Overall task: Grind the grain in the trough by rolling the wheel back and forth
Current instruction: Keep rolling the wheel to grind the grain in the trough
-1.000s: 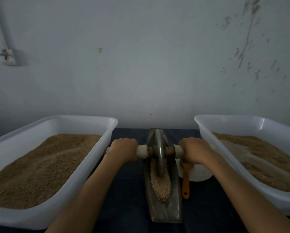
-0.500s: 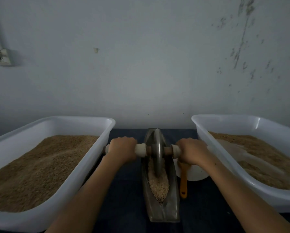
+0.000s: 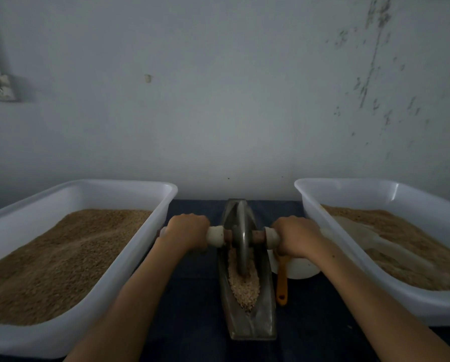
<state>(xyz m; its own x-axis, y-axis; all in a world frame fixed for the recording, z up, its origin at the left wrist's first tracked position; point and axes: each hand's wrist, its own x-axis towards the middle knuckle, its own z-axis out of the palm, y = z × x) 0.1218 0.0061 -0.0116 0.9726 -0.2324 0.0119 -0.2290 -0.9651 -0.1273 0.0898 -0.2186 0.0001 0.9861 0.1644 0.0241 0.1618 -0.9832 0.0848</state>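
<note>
A narrow boat-shaped metal trough point(image 3: 264, 307) lies lengthwise on the dark table between two tubs. Pale crushed grain point(image 3: 244, 287) fills its middle and near part. An upright metal wheel point(image 3: 242, 241) stands in the trough on a wooden axle with white end grips. My left hand point(image 3: 187, 231) grips the left handle, and my right hand point(image 3: 295, 235) grips the right handle. The wheel sits around the trough's middle, its lower rim in the grain.
A white tub point(image 3: 150, 236) of brown grain stands at the left, and another white tub point(image 3: 320, 228) of grain at the right. A white bowl point(image 3: 297, 269) with an orange-handled tool point(image 3: 282, 283) sits just right of the trough. A wall rises behind.
The wheel has shifted slightly toward me along the trough, with both hands still gripping the handles. The view has drifted a little to the left.
</note>
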